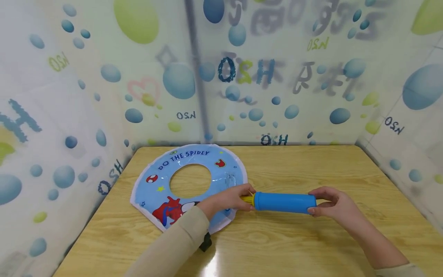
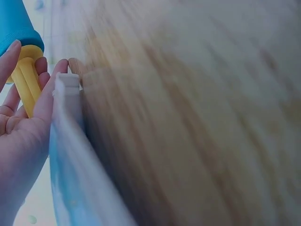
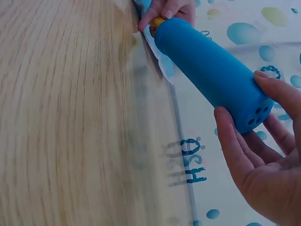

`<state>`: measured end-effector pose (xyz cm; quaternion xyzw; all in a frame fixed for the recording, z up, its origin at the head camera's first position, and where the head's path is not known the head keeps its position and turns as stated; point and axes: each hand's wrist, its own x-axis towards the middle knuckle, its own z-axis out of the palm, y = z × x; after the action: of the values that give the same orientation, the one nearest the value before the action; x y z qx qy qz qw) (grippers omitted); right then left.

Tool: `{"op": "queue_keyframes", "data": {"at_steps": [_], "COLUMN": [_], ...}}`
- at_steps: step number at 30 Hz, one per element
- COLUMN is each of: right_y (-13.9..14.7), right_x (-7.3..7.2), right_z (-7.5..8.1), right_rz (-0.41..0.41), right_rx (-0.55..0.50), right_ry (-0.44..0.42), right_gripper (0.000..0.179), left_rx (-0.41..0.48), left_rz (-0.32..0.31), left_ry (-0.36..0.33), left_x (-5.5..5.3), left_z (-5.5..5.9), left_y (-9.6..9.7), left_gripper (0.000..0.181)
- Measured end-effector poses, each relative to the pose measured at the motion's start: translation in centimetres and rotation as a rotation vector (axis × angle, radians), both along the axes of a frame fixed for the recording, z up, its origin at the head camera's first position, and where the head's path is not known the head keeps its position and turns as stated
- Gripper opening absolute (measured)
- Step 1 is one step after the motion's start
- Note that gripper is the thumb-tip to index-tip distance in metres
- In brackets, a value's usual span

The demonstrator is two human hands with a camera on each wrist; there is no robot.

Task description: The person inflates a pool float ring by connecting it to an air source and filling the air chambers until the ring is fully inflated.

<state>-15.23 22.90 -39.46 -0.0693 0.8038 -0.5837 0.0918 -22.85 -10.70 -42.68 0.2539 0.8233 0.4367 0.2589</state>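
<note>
A blue hand air pump (image 1: 285, 202) lies level between both hands above the table. Its yellow handle part (image 2: 27, 77) sticks out of the ribbed collar, and the left hand (image 1: 228, 199) pinches it between thumb and fingers. At the other end, the right hand (image 1: 337, 204) grips the rim of the blue barrel, fingertips on opposite sides. Several small holes (image 3: 258, 115) show in that end face. Under the left forearm lies a flat, light blue swim ring (image 1: 147, 188) with cartoon print and the words "DO THE SPIDEY"; the forearm hides part of it.
The wooden table (image 1: 294, 165) carries the ring on its left half. Walls covered with bubble-patterned sheeting (image 1: 228, 104) close in the back and both sides. A small black object (image 1: 205, 242) shows beneath the left sleeve.
</note>
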Motion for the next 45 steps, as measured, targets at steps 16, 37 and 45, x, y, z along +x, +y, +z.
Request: {"op": "queue_keyframes", "data": {"at_steps": [16, 37, 45], "right_y": [8.0, 8.4, 3.3], "right_x": [2.5, 2.6, 1.3], "right_z": [0.1, 1.3, 0.7], "right_rz": [-0.125, -0.103, -0.018], "right_rx": [0.077, 0.112, 0.014], "right_ry": [0.134, 0.196, 0.073], "right_gripper": [0.036, 0.035, 0.042], "left_rx": [-0.004, -0.021, 0.024], "left_rz": [0.002, 0.036, 0.031], "left_ry": [-0.024, -0.009, -0.008], "left_x": [0.2, 0.2, -0.4], "left_z": [0.3, 0.1, -0.2], "left_y": [0.1, -0.5, -0.9], "left_gripper": [0.038, 0.040, 0.040]}}
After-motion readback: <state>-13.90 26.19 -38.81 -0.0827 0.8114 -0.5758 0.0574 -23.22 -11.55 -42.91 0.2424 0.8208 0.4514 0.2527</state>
